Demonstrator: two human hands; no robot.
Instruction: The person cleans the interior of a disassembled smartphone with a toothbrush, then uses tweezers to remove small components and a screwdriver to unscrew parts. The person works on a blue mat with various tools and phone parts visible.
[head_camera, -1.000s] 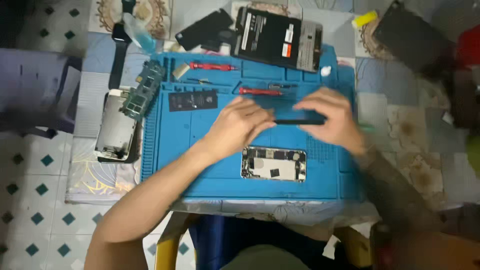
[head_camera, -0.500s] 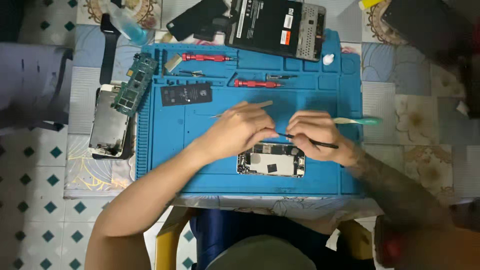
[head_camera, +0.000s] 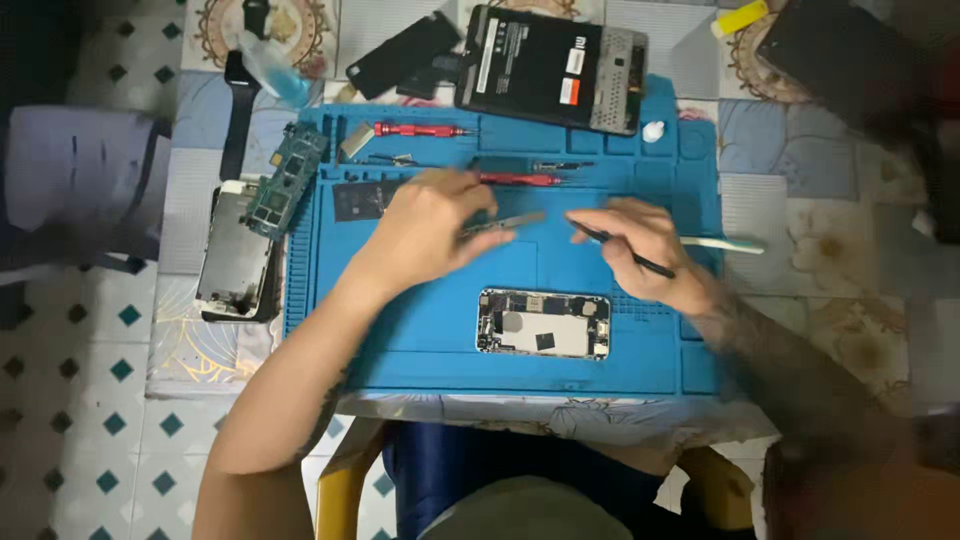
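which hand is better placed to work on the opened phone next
Probably the right hand: it holds a thin black tool angled down toward the opened phone on the blue mat. The left hand grips tweezers pointing sideways, away from it.

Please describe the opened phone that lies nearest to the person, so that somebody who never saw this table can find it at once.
Start at the blue work mat covering the table's middle. Near its front edge, below both hands, lies the opened phone, flat, with silver insides and small dark parts showing. Unlike the other devices, it lies alone inside the mat, closest to the person.
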